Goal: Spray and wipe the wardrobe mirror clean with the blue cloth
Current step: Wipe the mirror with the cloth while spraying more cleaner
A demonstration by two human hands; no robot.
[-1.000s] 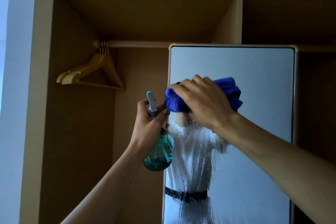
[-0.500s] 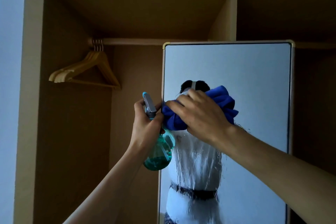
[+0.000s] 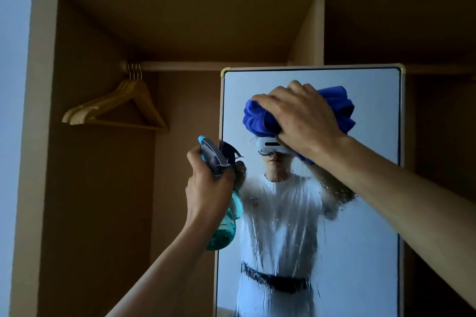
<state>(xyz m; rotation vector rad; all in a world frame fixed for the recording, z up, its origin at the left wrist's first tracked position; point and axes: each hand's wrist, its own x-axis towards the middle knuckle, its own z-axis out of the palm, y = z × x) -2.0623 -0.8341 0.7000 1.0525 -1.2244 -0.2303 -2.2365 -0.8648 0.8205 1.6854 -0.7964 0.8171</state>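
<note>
Right hand (image 3: 304, 121) clutches bunched blue cloth (image 3: 257, 118) against mirror (image 3: 365, 252) | left hand (image 3: 206, 193) grips spray bottle (image 3: 224, 234) | cloth likely soft, light — glass slick, fragile

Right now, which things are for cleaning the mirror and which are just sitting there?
For the job:
mirror, wet and streaky
blue cloth, gripped by the right hand against the glass
spray bottle, held in the left hand

Just there:
wooden hangers
rail they hang on

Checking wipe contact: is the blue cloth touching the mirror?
Touching. Head view: right hand presses the bunched blue cloth onto the mirror; cloth and its reflection merge with no gap between.
</note>
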